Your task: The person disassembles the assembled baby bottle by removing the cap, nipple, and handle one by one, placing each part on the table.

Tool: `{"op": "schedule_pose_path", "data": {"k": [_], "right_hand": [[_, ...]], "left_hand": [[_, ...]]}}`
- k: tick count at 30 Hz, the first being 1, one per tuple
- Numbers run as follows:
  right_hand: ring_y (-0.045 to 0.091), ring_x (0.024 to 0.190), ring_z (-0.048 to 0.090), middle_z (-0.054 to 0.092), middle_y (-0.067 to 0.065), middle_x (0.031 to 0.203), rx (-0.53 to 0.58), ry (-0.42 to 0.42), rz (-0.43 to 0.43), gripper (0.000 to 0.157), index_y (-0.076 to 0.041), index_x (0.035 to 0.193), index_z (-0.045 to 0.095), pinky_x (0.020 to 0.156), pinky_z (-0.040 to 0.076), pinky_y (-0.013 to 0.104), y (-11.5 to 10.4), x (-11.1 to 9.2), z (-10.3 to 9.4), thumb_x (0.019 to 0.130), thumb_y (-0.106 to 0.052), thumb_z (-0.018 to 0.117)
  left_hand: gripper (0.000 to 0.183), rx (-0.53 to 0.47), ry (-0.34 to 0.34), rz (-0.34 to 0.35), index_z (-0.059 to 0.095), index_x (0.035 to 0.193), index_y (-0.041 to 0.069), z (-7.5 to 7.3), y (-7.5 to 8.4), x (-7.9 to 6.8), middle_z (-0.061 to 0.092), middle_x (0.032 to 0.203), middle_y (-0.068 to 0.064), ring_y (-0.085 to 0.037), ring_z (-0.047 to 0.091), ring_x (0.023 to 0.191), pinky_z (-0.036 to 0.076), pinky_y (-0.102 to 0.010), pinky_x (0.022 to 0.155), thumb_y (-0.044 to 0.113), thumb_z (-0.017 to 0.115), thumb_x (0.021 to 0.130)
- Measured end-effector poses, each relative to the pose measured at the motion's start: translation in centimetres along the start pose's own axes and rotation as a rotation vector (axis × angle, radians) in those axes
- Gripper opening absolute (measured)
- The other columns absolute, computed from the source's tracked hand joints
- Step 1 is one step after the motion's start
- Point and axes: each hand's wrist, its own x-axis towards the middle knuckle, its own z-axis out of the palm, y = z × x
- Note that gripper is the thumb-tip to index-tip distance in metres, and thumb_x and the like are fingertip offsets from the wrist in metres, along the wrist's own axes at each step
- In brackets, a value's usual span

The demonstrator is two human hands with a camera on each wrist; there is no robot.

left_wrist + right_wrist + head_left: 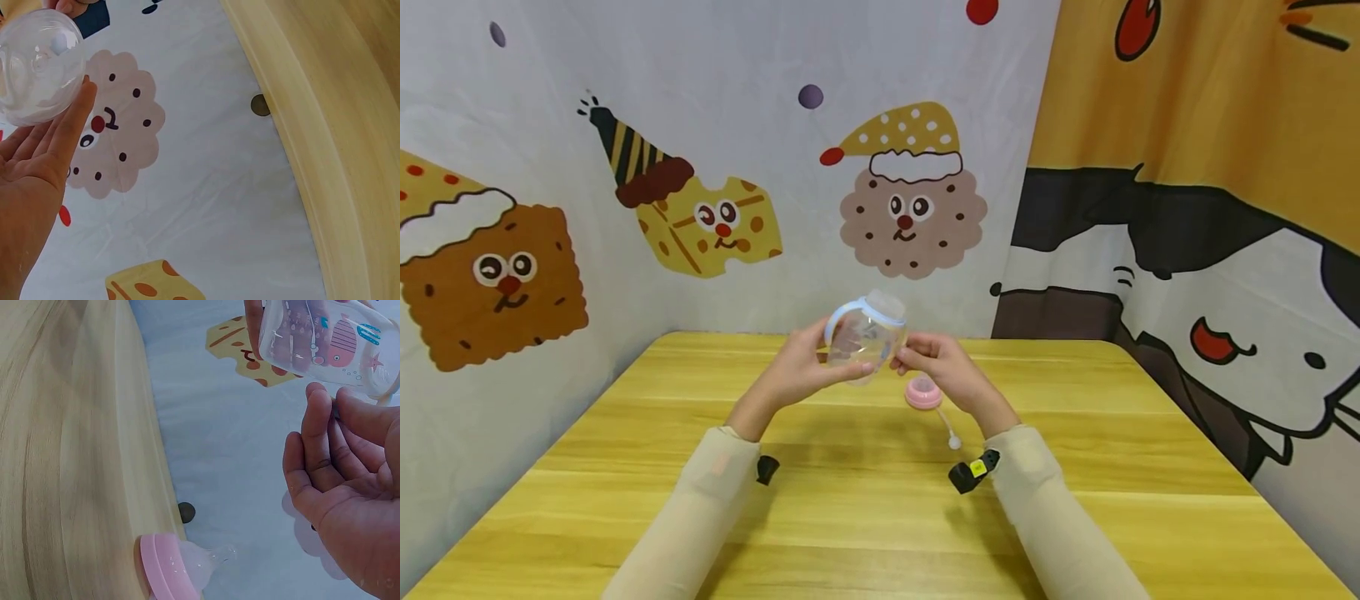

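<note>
My left hand [801, 367] holds a clear baby bottle [859, 346] with a light blue handle collar round its neck, raised over the back of the table and tilted. In the left wrist view the round base of the bottle [40, 69] faces the camera. Pink fish and starfish prints show on the bottle [331, 350] in the right wrist view. Right at the bottle's side is my right hand [943, 367], its fingers loosely bent and thumb near the index fingertip. Nothing shows between those fingertips [317, 397].
A pink collar with a clear nipple [923, 393] lies on the wooden table [850, 517] beneath my right hand. A thin straw with a white weighted end [953, 440] trails from it towards me. Behind the table hangs a cartoon-printed cloth [737, 67].
</note>
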Motion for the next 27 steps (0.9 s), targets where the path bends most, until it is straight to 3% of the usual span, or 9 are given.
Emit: {"op": "schedule_pose_path", "data": {"k": [5,9,13,22,27], "right_hand": [[0.024,0.092,0.064,0.069,0.01,0.098,-0.019,0.028,0.008,0.029,0.0,0.115,0.064,0.092,0.051,0.038,-0.2,0.1,0.0,0.099,-0.023,0.058],[0.029,0.094,0.064,0.069,0.013,0.099,-0.021,0.047,-0.008,0.029,0.002,0.114,0.064,0.099,0.046,0.048,-0.3,0.1,-0.3,0.099,-0.022,0.058],[0.028,0.093,0.064,0.068,0.012,0.097,0.001,0.071,-0.015,0.028,0.004,0.114,0.064,0.1,0.045,0.05,-0.3,0.1,-0.6,0.099,-0.02,0.058],[0.015,0.088,0.063,0.067,0.003,0.095,0.081,0.102,-0.044,0.03,0.007,0.116,0.061,0.088,0.053,0.03,-0.5,0.0,-0.9,0.1,-0.017,0.055],[0.014,0.089,0.065,0.069,0.004,0.094,0.103,0.153,-0.057,0.031,0.01,0.115,0.06,0.09,0.052,0.028,-0.5,0.2,-1.2,0.099,-0.017,0.057]], "left_hand": [[0.067,0.037,0.0,0.021,0.049,0.137,0.031,-0.1,-0.5,0.1,0.063,0.126,-0.002,-0.015,0.065,0.106,0.056,-0.034,0.082,0.046,0.079,0.079],[0.068,0.059,-0.009,0.019,0.05,0.137,0.029,-0.1,-0.5,0.1,0.064,0.124,-0.001,-0.016,0.066,0.102,0.057,-0.034,0.077,0.048,0.079,0.079],[0.067,0.063,-0.013,-0.004,0.052,0.134,0.025,0.0,-0.5,0.1,0.065,0.121,0.001,-0.016,0.066,0.104,0.057,-0.034,0.077,0.048,0.079,0.078],[0.065,0.085,-0.016,-0.021,0.054,0.132,0.02,-0.1,-0.9,0.1,0.065,0.12,-0.004,-0.023,0.064,0.106,0.056,-0.038,0.08,0.046,0.08,0.078],[0.064,0.086,-0.016,-0.021,0.054,0.131,0.02,-0.2,-1.0,0.1,0.065,0.118,-0.002,-0.022,0.064,0.105,0.056,-0.037,0.08,0.045,0.081,0.078]]}}
